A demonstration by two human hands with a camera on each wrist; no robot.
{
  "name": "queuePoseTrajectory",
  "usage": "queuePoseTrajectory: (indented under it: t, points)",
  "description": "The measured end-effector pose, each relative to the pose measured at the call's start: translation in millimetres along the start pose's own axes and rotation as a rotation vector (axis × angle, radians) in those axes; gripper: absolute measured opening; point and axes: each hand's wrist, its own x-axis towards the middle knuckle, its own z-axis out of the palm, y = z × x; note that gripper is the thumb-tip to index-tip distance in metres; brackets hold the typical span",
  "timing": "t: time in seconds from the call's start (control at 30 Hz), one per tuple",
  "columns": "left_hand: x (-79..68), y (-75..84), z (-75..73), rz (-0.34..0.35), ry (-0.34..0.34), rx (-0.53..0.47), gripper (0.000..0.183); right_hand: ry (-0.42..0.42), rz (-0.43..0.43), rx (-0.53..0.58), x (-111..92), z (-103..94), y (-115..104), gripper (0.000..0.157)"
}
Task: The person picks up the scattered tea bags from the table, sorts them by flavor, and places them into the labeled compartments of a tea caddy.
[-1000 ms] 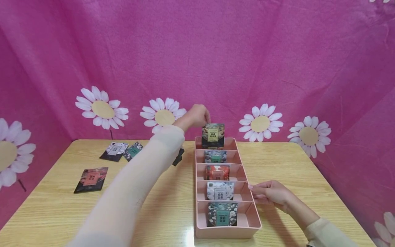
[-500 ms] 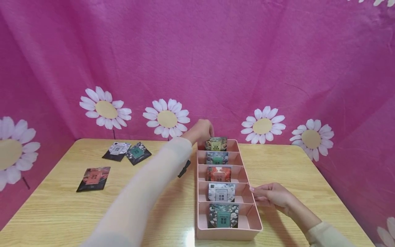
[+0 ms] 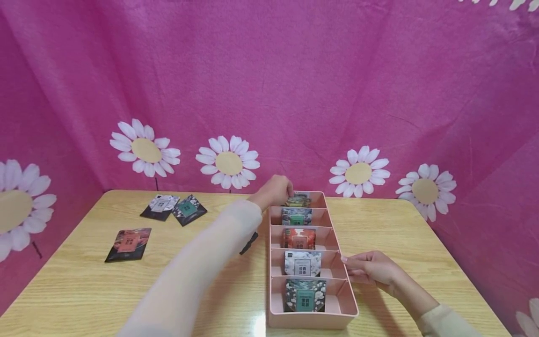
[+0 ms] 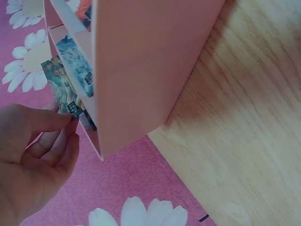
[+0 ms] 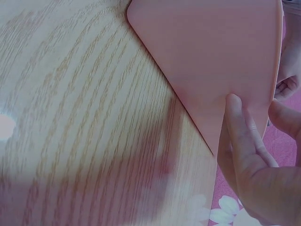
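Observation:
A long pink divided box [image 3: 311,320] stands on the table, a tea sachet in each compartment. At its far end my left hand [image 3: 275,189] pinches the top corner of an olive-green tea sachet [image 4: 61,87] between thumb and fingers; the sachet's lower part is hidden inside the far compartment. My right hand [image 3: 375,267] holds the box's right side, its thumb at the rim and fingers [image 5: 233,106] against the outer wall. Nearer in the box stand a blue-green sachet [image 3: 296,216], a red sachet [image 3: 300,238], a white sachet [image 3: 302,263] and a dark green floral sachet [image 3: 305,296].
On the table's left lie a red sachet [image 3: 128,245], a white-and-black sachet [image 3: 160,207] and a green floral sachet [image 3: 189,209]. A dark object [image 3: 249,243] shows partly behind the left sleeve. A pink daisy-print cloth [image 3: 269,93] hangs behind the table.
My left hand has lowered the olive-green sachet from above the rim down into the far compartment. The right hand stays at the box's side.

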Motion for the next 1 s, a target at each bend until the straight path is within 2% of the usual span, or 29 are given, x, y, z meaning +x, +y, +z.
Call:
queuePoseTrajectory:
  t: [0.23, 0.33, 0.5, 0.7, 1.0]
  points:
    - [-2.2, -2.9, 4.7, -0.016, -0.023, -0.072, 0.031, 0.004, 0.000, 0.015, 0, 0.1, 0, 0.046]
    - [-2.3, -4.0, 5.1, -0.007, -0.023, -0.074, 0.031, 0.006, 0.005, 0.023, 0, 0.4, 0, 0.042]
    - [-1.1, -5.8, 2.4, 0.011, -0.026, -0.080, 0.033, 0.008, 0.002, 0.015, -1, 0.2, 0, 0.046]
    - [2.8, -7.2, -5.8, 0.030, -0.024, -0.049, 0.033, 0.009, 0.002, 0.018, 0, 0.2, 0, 0.042]
    - [3.1, -8.3, -28.5, 0.065, -0.085, -0.003, 0.024, 0.015, 0.006, 0.029, 0, 0.4, 1, 0.040]
